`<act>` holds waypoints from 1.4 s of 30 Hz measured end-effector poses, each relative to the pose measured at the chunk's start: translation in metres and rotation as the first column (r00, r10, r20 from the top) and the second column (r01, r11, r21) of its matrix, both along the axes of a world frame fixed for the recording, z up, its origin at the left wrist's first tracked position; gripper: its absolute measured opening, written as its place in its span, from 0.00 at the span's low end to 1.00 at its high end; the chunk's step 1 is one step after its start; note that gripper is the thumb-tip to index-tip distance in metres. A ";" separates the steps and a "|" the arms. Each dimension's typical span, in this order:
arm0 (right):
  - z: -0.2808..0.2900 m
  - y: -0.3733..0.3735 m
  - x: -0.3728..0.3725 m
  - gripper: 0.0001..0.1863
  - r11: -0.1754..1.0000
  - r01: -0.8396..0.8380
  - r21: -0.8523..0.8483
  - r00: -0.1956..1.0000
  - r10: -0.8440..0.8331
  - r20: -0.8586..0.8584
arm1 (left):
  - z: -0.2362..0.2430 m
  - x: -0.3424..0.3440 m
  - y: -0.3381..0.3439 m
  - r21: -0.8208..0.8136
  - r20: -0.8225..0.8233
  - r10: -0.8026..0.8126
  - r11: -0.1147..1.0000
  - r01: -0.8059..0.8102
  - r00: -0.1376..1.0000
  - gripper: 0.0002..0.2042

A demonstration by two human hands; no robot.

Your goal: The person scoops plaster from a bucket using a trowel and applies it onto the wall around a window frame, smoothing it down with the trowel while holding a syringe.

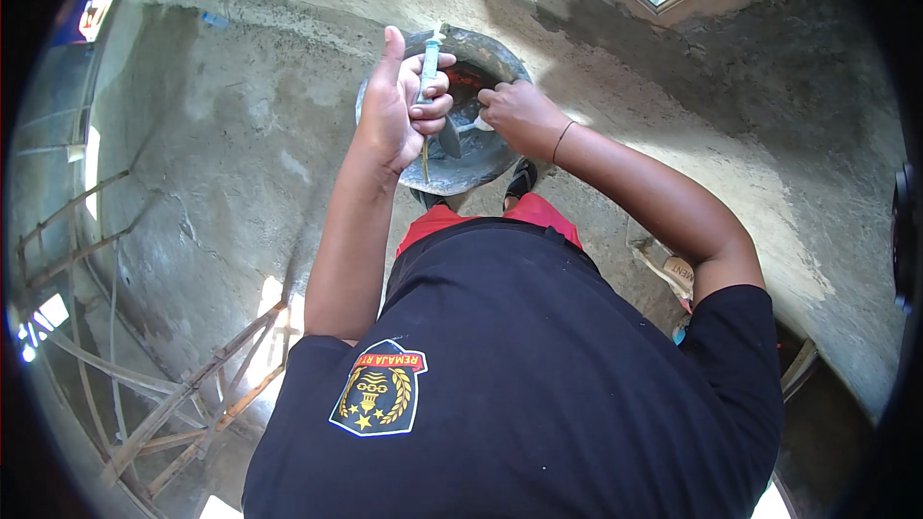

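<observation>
**Syringe upright in the left grip, right hand down at the pan's rim**

The left hand (pixel 399 106) sits in the upper middle of the frame, fingers curled tight around a syringe (pixel 429 62), thumb stuck straight up beside it. The syringe's long axis runs nearly vertical in the picture: its pale plunger end points to the top of the frame, and a thin dark tip shows below the fist, pointing down toward the person's body. So the left grip is pressed together and pinching the barrel about its middle.

Directly behind and under that hand lies a round grey metal pan (pixel 461 168), smeared with cement-coloured mortar, with a reddish patch showing inside near its upper rim. It rests on the rough concrete floor (pixel 240 154), just above the person's sandalled feet.

The right hand (pixel 519 111) is just to the right of the left one, at the same height in the frame, fingers bent and closed over something small and pale at the pan's inner edge; what it pinches is too hidden to name. A thin dark band circles that wrist. A dark blade-like shape, perhaps a trowel (pixel 448 137), lies in the pan between the two hands.

The syringe has a clear, bluish-green barrel and looks light and slim. The left hand alone carries it; the right hand is near, apart from it by a small gap.
</observation>
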State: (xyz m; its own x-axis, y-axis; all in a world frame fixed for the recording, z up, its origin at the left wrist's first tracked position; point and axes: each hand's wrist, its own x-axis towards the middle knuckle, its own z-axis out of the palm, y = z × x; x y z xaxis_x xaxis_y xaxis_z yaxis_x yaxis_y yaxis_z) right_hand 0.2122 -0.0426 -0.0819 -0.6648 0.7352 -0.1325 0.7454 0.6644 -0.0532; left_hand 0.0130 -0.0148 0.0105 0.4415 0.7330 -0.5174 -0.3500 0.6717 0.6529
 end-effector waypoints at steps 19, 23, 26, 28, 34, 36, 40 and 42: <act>0.043 -0.049 0.095 0.20 0.912 0.404 -0.075 0.854 -0.405 -0.326 | -0.004 -0.012 0.012 0.041 -0.006 -0.033 0.999 0.033 0.999 0.43; 0.023 -0.083 0.127 0.21 0.859 0.504 -0.087 0.777 -0.495 -0.390 | -0.004 -0.011 0.017 0.041 -0.011 -0.026 0.999 0.027 1.000 0.43; 0.018 -0.098 0.133 0.20 0.829 0.548 -0.108 0.760 -0.548 -0.350 | -0.006 -0.016 0.020 0.049 -0.021 0.013 0.999 -0.012 1.000 0.42; 0.015 -0.103 0.134 0.19 0.822 0.560 -0.105 0.744 -0.554 -0.374 | -0.006 -0.013 0.019 0.048 -0.025 0.000 0.999 0.001 1.000 0.42; 0.005 -0.108 0.139 0.20 0.793 0.599 -0.108 0.703 -0.586 -0.402 | -0.008 -0.009 0.022 0.052 -0.031 -0.014 0.999 0.016 0.999 0.42; -0.001 -0.112 0.142 0.19 0.770 0.623 -0.138 0.693 -0.625 -0.360 | -0.007 -0.007 0.022 0.044 -0.020 -0.022 0.999 0.023 1.000 0.42; -0.008 -0.115 0.147 0.19 0.758 0.638 -0.135 0.716 -0.649 -0.258 | -0.009 -0.007 0.022 0.041 -0.016 -0.019 0.999 0.019 1.000 0.42; -0.020 -0.119 0.149 0.19 0.746 0.657 -0.107 0.696 -0.655 -0.294 | -0.009 -0.004 0.020 0.036 -0.020 -0.034 0.999 0.035 0.999 0.42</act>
State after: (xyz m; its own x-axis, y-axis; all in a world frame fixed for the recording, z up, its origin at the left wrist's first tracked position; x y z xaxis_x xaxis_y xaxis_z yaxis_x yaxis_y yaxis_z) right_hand 0.3611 -0.1618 -0.1016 -0.0177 0.9998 -0.0093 0.9400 0.0134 -0.3410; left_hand 0.0089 0.0056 0.0011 0.4570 0.7360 -0.4995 -0.3146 0.6590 0.6833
